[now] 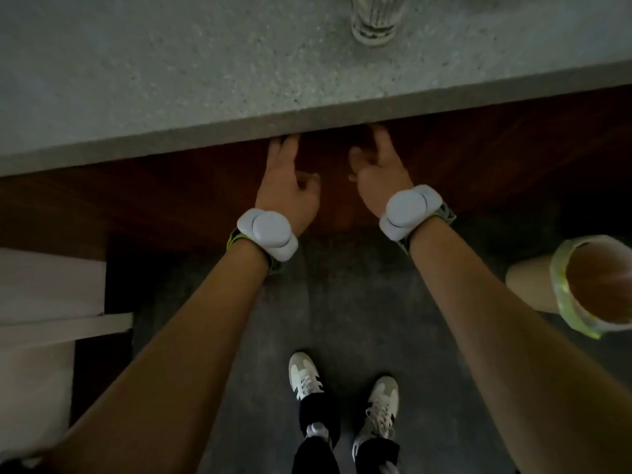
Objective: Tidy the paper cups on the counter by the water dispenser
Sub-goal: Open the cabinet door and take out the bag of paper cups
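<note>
The cups [374,23] form one nested stack on the counter [171,80], toward its far side and right of centre. The top edge of the view cuts the stack off, so only part of it shows, blurred. The stack is well apart from both hands.

Your left hand [285,181] and right hand [379,169] are below the counter's front edge, in front of the brown cabinet front [136,200]. They are raised side by side, near each other but apart. The fingers of each hand are extended and relaxed, thumbs turned inward, and neither hand holds anything. The fingertips reach up to the counter's front edge. The view is too dark there to tell whether they touch its underside.

Each wrist carries a white round unit: left unit [268,237], right unit [408,212].

A bin [530,285] with a yellow-green liner stands on the floor [342,319] at your right. Your shoes [304,374] point toward the counter. A white block [51,285] sits at your left.
</note>
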Available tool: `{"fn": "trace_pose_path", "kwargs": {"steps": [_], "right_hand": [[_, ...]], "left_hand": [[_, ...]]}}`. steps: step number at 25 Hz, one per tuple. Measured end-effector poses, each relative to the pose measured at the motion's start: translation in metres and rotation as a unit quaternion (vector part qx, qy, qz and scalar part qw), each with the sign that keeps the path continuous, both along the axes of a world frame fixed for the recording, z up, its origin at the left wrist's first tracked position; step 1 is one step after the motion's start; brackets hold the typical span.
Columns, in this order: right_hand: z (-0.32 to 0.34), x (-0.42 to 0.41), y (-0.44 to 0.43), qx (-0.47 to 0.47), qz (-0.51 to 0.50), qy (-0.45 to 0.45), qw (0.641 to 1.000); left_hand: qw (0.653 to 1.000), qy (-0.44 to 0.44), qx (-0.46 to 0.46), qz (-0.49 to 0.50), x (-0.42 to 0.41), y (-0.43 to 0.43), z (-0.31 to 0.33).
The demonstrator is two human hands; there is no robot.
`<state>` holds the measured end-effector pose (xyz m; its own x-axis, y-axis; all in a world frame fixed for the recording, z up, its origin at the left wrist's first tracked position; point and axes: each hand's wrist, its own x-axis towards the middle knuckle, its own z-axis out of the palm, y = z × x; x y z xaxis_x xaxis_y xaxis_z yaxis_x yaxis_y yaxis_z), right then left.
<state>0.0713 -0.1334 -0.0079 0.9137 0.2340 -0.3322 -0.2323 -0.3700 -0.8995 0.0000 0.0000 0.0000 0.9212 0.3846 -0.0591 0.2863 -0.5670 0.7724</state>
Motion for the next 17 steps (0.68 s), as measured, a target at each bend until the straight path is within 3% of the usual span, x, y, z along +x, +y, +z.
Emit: {"fn": "trace_pose_path", "kwargs": {"steps": [9, 17], "right_hand": [[0.017, -0.015, -0.027, -0.021, 0.024, -0.099, 0.995], [0.035, -0.039, -0.058, -0.058, -0.023, -0.045, 0.997]], "left_hand": [[0.999, -0.012, -0.032, 0.018, -0.025, -0.023, 0.021], [0.995, 0.087, 0.038, 0.011, -0.051, -0.047, 0.044]]}}
